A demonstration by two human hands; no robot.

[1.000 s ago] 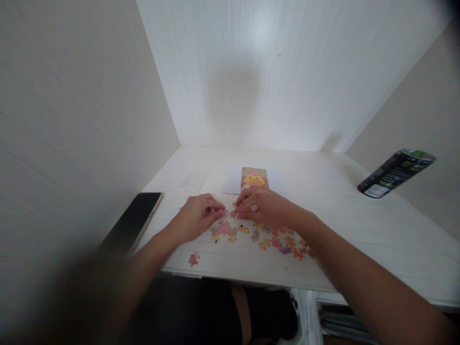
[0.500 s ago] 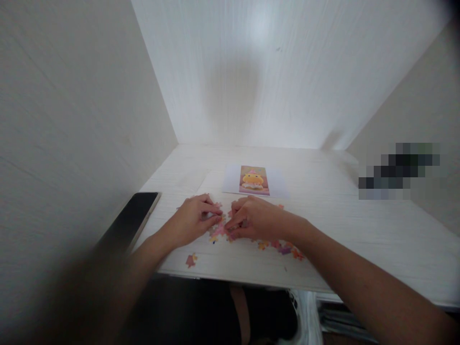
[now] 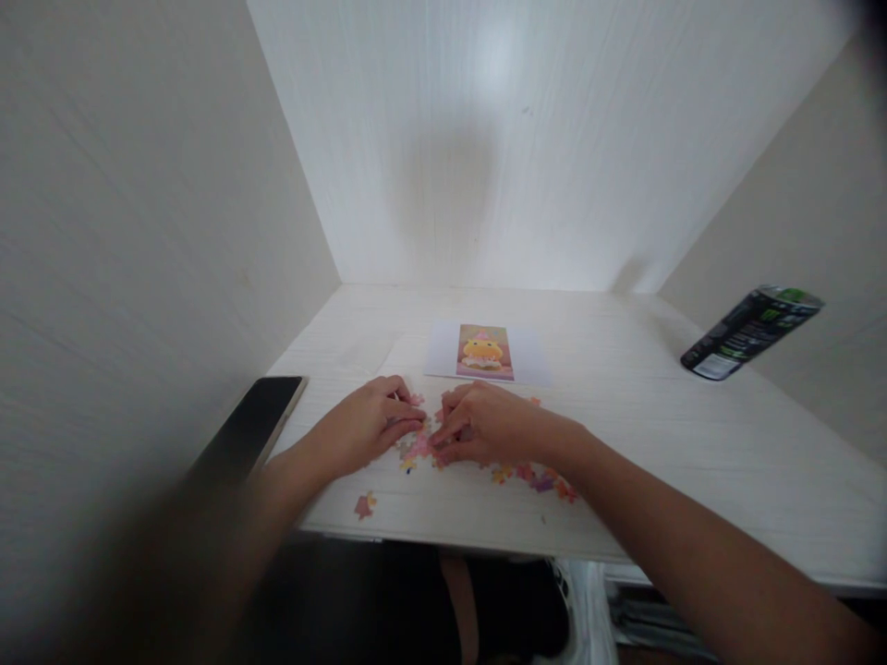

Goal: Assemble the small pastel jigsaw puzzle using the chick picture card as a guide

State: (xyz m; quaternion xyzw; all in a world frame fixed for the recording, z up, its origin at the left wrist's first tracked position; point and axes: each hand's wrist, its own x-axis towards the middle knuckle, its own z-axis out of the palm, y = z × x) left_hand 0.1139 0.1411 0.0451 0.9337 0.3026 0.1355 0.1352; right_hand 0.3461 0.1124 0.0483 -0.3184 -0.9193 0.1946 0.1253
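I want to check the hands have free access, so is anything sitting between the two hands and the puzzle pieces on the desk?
Nothing visible does. The left hand and right hand rest right on the jigsaw pieces. The phone, reference picture and can lie off to the sides.

No lettering is legible; the dark can (image 3: 750,332) bears only blurred green marks.

White wooden desk (image 3: 624,434), scattered puzzle pieces (image 3: 527,476), picture card (image 3: 484,352), black phone (image 3: 253,427), dark can (image 3: 749,331)
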